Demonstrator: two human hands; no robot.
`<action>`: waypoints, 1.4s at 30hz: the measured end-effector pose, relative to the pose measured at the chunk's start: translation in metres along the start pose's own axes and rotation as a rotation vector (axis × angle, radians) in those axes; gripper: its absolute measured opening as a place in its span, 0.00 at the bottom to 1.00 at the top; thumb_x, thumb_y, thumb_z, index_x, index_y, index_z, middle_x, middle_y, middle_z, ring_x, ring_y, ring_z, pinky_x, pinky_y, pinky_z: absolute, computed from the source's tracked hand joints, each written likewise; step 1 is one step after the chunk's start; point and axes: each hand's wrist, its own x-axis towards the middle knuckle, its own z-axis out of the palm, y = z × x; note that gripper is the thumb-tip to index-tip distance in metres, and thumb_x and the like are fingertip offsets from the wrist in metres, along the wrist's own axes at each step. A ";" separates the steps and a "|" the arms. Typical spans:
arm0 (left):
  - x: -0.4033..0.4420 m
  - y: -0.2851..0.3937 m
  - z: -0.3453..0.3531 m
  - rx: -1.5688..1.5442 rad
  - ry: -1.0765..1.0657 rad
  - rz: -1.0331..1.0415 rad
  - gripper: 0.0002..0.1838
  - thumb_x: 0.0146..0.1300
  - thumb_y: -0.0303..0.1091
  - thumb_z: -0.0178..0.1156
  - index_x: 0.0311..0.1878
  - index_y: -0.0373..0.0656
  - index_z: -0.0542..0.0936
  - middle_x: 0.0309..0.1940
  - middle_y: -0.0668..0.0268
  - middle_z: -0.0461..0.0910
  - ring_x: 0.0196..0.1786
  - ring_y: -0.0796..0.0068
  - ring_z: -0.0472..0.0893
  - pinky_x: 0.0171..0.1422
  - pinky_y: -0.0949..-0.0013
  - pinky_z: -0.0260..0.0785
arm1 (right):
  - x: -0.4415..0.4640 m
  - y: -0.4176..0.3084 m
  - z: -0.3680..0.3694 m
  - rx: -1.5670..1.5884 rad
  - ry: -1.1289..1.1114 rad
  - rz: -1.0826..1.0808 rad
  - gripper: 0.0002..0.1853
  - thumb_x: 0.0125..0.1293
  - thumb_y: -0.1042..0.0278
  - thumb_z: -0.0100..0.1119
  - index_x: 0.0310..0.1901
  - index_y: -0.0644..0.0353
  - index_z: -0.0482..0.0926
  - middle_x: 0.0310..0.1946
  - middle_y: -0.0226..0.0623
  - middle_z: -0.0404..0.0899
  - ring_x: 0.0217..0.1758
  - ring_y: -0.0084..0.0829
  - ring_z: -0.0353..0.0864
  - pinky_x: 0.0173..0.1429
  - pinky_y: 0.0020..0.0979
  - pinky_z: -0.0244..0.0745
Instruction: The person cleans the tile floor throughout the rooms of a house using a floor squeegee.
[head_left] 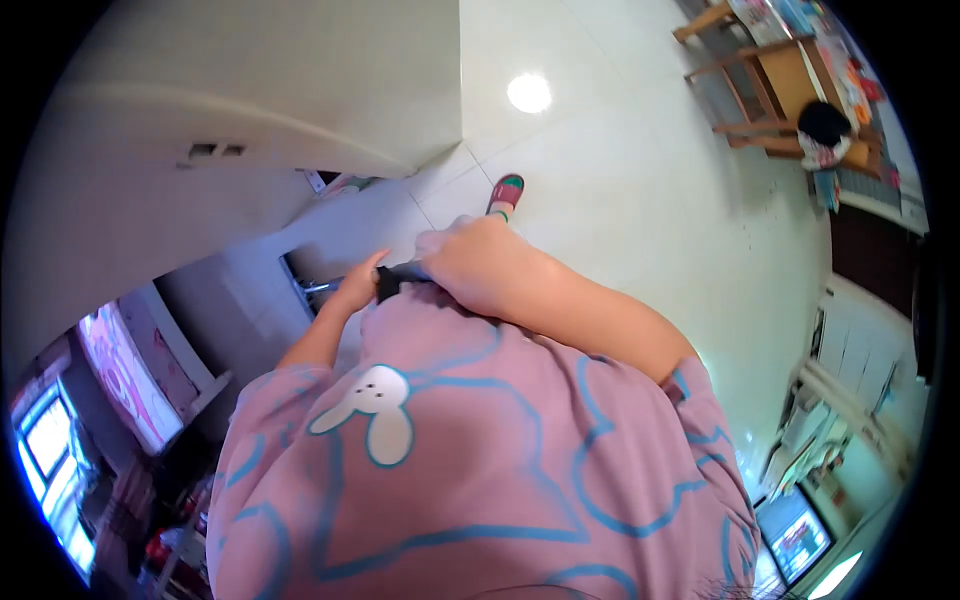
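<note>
My right hand [465, 262] is closed in front of my body, its fingers wrapped around a grey handle-like bar [408, 271]. To its left, my left hand [360, 285] is curled at the bar's other end, thumb raised, beside a black part [387, 284]. A shiny metallic piece [320, 288] shows just beyond the left hand; I cannot tell if it belongs to the bar. Most of the bar is hidden by my hands and the pink shirt [470, 440]. One foot in a dark red shoe [507, 190] shows past my right hand.
Pale glossy floor tiles [600, 180] lie ahead. A wall with a socket plate [215, 150] stands close on the left. Wooden chairs [755, 90] and a cluttered table are at the upper right. A lit screen [797, 535] is at the lower right, a window [45, 440] at the lower left.
</note>
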 end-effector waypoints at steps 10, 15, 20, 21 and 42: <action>0.080 0.197 0.083 0.206 0.171 -0.027 0.39 0.49 0.38 0.69 0.67 0.59 0.67 0.55 0.60 0.78 0.59 0.53 0.73 0.65 0.58 0.63 | -0.092 0.140 -0.120 -0.077 -0.194 -0.074 0.12 0.63 0.65 0.53 0.47 0.51 0.77 0.24 0.41 0.80 0.30 0.45 0.81 0.33 0.43 0.74; 0.141 0.280 0.161 0.147 0.366 -0.024 0.38 0.48 0.43 0.69 0.66 0.61 0.68 0.53 0.63 0.79 0.62 0.60 0.72 0.69 0.53 0.56 | -0.156 0.242 -0.139 -0.132 -0.284 -0.039 0.14 0.63 0.63 0.55 0.50 0.52 0.76 0.30 0.48 0.81 0.36 0.46 0.81 0.40 0.44 0.74; 0.242 0.396 0.279 0.349 0.518 0.000 0.27 0.46 0.38 0.67 0.55 0.56 0.79 0.37 0.59 0.82 0.47 0.55 0.79 0.48 0.52 0.69 | -0.262 0.362 -0.186 -0.104 -0.313 0.121 0.22 0.61 0.66 0.56 0.58 0.44 0.73 0.37 0.46 0.81 0.40 0.49 0.81 0.42 0.46 0.74; 0.244 0.442 0.288 0.253 0.495 0.017 0.26 0.46 0.42 0.67 0.53 0.57 0.79 0.35 0.57 0.82 0.46 0.54 0.80 0.49 0.52 0.69 | -0.290 0.383 -0.201 -0.136 -0.313 0.162 0.22 0.60 0.66 0.57 0.58 0.44 0.73 0.37 0.46 0.81 0.40 0.48 0.81 0.43 0.45 0.74; 0.218 0.365 0.313 0.170 0.697 -0.120 0.04 0.43 0.31 0.63 0.25 0.45 0.83 0.28 0.55 0.82 0.37 0.54 0.82 0.46 0.53 0.73 | -0.243 0.374 -0.133 -0.171 -0.392 -0.047 0.26 0.59 0.74 0.57 0.61 0.52 0.73 0.36 0.50 0.80 0.38 0.45 0.82 0.44 0.36 0.75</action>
